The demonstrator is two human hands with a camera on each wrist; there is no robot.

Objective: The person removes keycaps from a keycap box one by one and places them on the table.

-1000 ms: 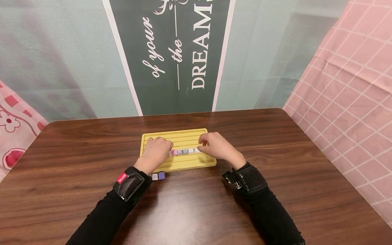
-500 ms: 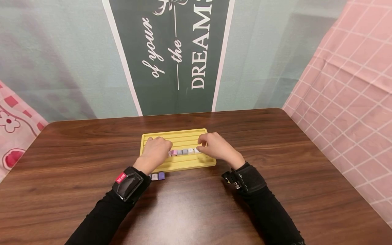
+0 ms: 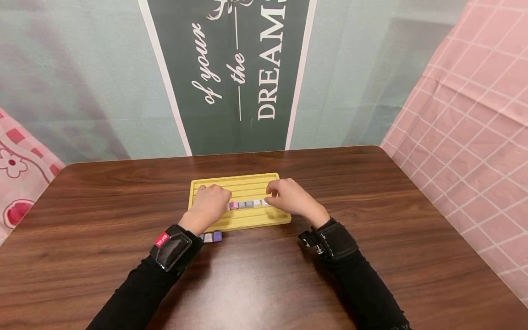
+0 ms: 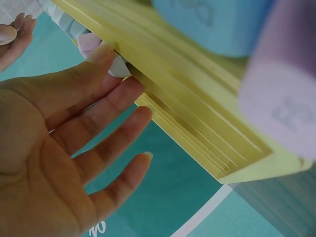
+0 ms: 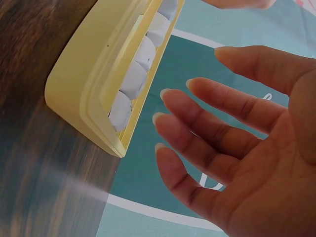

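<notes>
A yellow ridged tray (image 3: 247, 223) lies on the table, with a row of keycaps (image 3: 249, 204) in pink, grey and white along one groove. My left hand (image 3: 209, 204) is over the tray's left part. In the left wrist view its thumb and index finger pinch a pale keycap (image 4: 118, 67) at the end of the row, beside a pink keycap (image 4: 89, 43); the other fingers are spread. My right hand (image 3: 292, 196) hovers at the tray's right end, near the white keycaps (image 5: 133, 80). Its fingers are loosely bent, apart, with nothing between them.
In front of the tray's left side are more keycaps, a white one (image 3: 208, 237) and a purple one (image 3: 217, 236), partly hidden by the left wrist. Close to the left wrist camera stands a blue keycap (image 4: 212, 24). A printed curtain (image 3: 239, 91) hangs behind the table (image 3: 264, 284).
</notes>
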